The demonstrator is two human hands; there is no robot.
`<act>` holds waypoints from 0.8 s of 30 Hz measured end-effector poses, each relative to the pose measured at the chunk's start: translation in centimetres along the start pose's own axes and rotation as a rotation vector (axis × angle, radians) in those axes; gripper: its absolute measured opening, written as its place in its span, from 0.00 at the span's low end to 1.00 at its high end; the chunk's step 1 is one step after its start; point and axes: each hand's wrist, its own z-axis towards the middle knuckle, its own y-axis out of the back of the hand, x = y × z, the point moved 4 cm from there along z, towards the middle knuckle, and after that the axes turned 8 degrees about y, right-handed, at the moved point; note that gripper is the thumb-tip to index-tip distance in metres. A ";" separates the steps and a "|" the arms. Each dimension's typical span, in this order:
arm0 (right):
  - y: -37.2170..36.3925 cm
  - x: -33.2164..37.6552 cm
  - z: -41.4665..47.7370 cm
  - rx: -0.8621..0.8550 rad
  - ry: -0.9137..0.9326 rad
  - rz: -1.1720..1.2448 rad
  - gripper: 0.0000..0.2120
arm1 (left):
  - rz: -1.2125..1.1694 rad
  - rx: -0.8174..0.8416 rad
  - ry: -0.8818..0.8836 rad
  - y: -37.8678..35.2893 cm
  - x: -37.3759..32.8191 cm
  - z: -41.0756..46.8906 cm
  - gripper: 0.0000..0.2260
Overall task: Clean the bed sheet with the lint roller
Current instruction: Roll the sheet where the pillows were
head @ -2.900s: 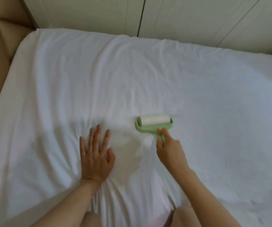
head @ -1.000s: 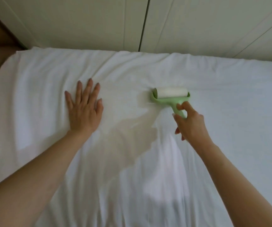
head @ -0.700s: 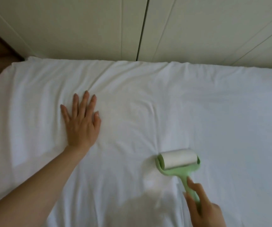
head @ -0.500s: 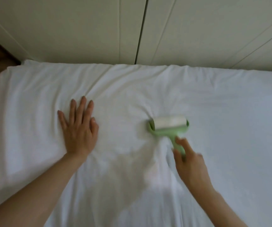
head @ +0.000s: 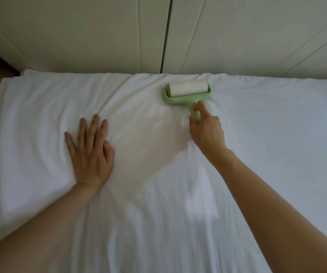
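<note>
Head view: the lint roller [head: 188, 91], gripped by the right hand [head: 206, 133], has been pushed to the far edge of the bed sheet [head: 276, 134]. Its long axis is laid left-right, handle pointed nearward; the left hand [head: 91, 154] is kept flat, fingers straight.

Single head-worn view, forward and down, close over the bed sheet [head: 276, 134], toward the panelled wall [head: 80, 32].
</note>
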 end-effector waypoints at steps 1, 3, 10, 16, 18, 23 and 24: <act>0.0 -0.4 -1.7 0.005 -0.013 0.001 0.16 | -0.006 0.014 0.010 0.1 0.0 -0.1 0.24; -0.3 -1.6 -6.3 0.014 -0.006 -0.014 0.19 | -0.044 0.024 0.087 0.3 -0.5 0.2 0.24; 0.3 -3.1 -10.3 0.083 0.033 -0.046 0.17 | -0.438 -0.116 0.018 1.3 -10.1 5.5 0.18; 0.0 0.8 2.5 0.036 0.051 -0.018 0.17 | -0.636 -0.332 0.090 2.1 -12.1 7.0 0.09; -0.4 1.6 5.6 0.058 0.033 0.020 0.18 | -0.602 -0.268 -0.015 1.9 -12.2 6.1 0.08; -1.3 1.0 5.1 0.053 0.003 0.034 0.24 | -0.127 0.247 -0.341 -2.8 -11.5 4.8 0.26; -1.3 0.6 3.7 0.030 0.017 0.018 0.23 | -0.051 0.276 -0.330 -3.4 -10.8 5.6 0.28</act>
